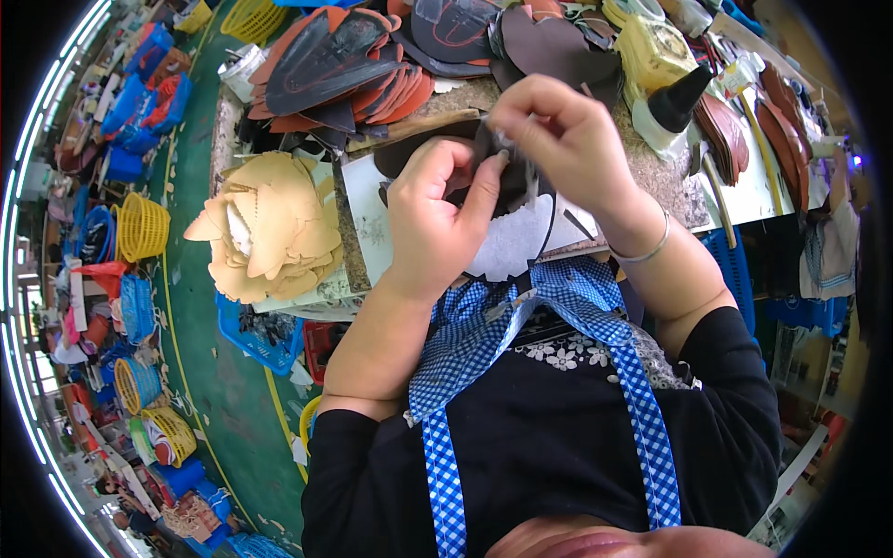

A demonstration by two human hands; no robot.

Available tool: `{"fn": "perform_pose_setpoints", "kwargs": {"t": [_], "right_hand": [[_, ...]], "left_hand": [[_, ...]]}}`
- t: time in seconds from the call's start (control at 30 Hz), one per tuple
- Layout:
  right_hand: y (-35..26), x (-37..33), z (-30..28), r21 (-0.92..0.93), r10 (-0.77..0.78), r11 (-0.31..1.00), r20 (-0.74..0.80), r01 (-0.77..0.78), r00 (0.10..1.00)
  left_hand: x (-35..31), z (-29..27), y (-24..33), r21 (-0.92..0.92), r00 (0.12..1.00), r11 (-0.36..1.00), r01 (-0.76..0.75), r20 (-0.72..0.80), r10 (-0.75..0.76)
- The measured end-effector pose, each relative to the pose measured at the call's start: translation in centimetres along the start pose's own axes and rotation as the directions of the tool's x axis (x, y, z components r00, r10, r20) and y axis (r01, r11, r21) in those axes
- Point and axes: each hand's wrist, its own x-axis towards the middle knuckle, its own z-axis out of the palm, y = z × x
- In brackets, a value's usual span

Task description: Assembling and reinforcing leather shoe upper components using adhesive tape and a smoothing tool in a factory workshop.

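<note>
Above the near edge of the workbench, my left hand [433, 209] is closed, its thumb and fingers pinching a dark, thin, leather-like piece [512, 191]. Close by on its right, my right hand [567, 139] is bent at the wrist with its fingers pinched together at the top of that piece. A blurred, pale, narrow strip [532, 179] hangs below the right fingers; what exactly they grip is hidden. Under both hands lies a white sheet [514, 244] with a ragged lower edge, and another flat dark piece [400, 156] shows behind my left hand.
Cream-coloured cut pieces [279, 219] are heaped at the left. Stacks of black and orange-red cut pieces [344, 70] fill the back. A black-nozzled bottle [679, 98] and a yellowish container [651, 51] stand at the right. A blue basket [260, 335] sits below the bench's left side.
</note>
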Motion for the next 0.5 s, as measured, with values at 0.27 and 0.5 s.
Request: {"fn": "perform_pose_setpoints", "kwargs": {"t": [0.27,0.5], "right_hand": [[0.4,0.4,0.4,0.21,0.176,0.971,-0.294,-0.116,0.94],[0.4,0.9,0.5,0.024,-0.088,0.995,-0.221,0.095,0.971]], "left_hand": [[-0.6,0.8,-0.3,-0.27,0.983,0.946,0.18,0.006,-0.185],[0.0,0.9,-1.6,-0.669,0.977,0.741,0.051,0.188,0.103]]}}
